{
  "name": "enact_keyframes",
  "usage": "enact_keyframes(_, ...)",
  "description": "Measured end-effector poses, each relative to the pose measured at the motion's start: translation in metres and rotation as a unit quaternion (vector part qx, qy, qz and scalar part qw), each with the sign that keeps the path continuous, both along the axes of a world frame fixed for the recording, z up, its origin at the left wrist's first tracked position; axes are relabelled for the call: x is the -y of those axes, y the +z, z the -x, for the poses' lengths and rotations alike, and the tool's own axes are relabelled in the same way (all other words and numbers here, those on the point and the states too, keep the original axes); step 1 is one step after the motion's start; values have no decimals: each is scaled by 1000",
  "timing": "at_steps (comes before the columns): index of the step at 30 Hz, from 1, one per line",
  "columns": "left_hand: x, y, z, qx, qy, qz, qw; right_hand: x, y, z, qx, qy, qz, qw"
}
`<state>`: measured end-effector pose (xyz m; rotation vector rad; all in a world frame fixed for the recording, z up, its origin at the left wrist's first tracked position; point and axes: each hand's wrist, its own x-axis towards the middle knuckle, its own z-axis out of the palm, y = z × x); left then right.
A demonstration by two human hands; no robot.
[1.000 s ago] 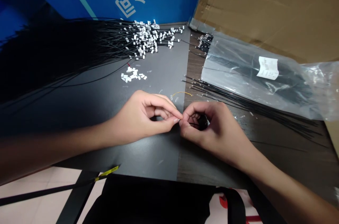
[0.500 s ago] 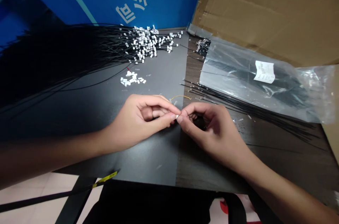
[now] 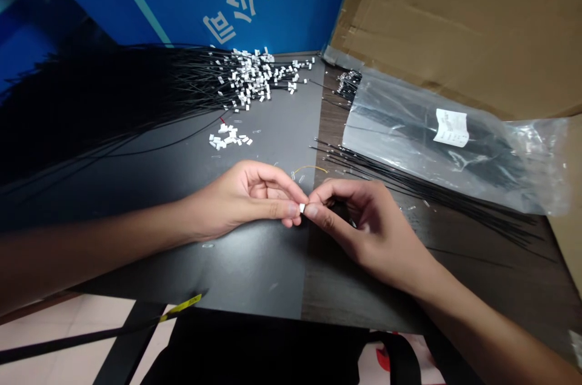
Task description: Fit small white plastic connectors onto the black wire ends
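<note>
My left hand (image 3: pixel 254 197) is closed, its thumb and index finger pinching a tiny white connector (image 3: pixel 302 208). Against the connector's right side press the thumb and index fingertips of my right hand (image 3: pixel 354 212), also closed in a pinch. Whatever lies between those right fingertips is hidden. Just beyond the fingers, a thin yellow wire (image 3: pixel 311 167) and small clear slivers lie on the table. A small pile of loose white connectors (image 3: pixel 230 137) sits farther off to the left.
A thick bundle of black wires (image 3: pixel 191 82) with white connectors on their ends fills the back left. Loose black wires (image 3: pixel 409 182) lie at right beside a clear plastic bag (image 3: pixel 409 124). Cardboard (image 3: pixel 464 27) and a blue panel (image 3: pixel 291 3) stand behind the grey-brown table (image 3: pixel 254 279).
My left hand has shifted slightly right and its fingers have turned, so more of the white connector shows, a little lower. The right hand stays almost in place.
</note>
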<state>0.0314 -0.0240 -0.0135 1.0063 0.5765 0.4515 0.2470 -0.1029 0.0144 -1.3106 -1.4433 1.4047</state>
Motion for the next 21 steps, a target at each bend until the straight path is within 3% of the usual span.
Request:
enact_keyframes(15, 1, 4, -2, -30, 7, -23, 999, 0, -7, -1, 56, -6, -64, 996)
enact_keyframes(21, -3, 5, -2, -19, 11, 14, 1000, 1, -3, 3, 46, -29, -61, 997)
